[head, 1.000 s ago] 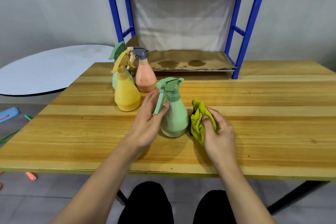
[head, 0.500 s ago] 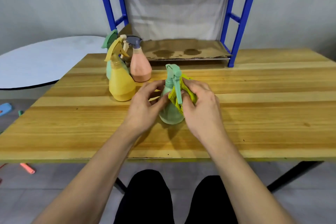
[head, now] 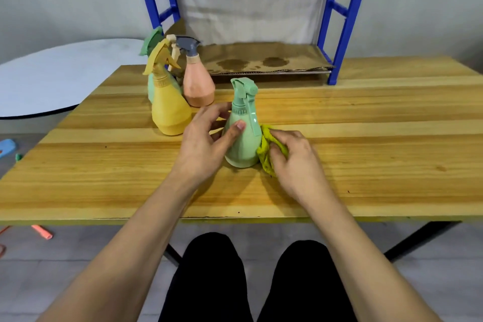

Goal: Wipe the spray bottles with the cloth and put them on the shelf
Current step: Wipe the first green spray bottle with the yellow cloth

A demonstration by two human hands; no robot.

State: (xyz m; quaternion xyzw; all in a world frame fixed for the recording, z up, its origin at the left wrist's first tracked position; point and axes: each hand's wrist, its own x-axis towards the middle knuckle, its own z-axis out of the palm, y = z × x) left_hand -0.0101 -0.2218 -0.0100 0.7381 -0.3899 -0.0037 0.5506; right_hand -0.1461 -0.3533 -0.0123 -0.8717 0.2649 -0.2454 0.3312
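While the mint green spray bottle point(head: 241, 138) stands upright on the wooden table point(head: 366, 144), roughly dead centre of the tabletop, it's gripped by the left hand point(head: 206, 144) from the 9 o'clock side, thumb laid across the front of the body and fingers curled round the far side near the neck. Its trigger head is turned toward 12 o'clock-ish, nozzle a bit to the right. A yellow-green cloth point(head: 266, 150) is bunched up in the right hand point(head: 295, 162), fingers curled round it, and it's pressed against the bottle's lower flank at 3 o'clock.

Up at about 10 o'clock from the held bottle, 3 more are clustered close together: a yellow spray bottle point(head: 170, 110) in front, a pink spray bottle point(head: 197, 83) with a grey trigger just to its right and farther back, and a second green spray bottle point(head: 152, 65) mostly hidden behind the yellow one. Whether those 3 are actually touching can't be told.

At 12 o'clock the blue-framed shelf point(head: 347, 21) is set on the table's far edge, its bottom level lined with stained cardboard point(head: 261, 60). Nothing's been put on that level yet. A round white table point(head: 52, 76) is seen off at 9 o'clock.
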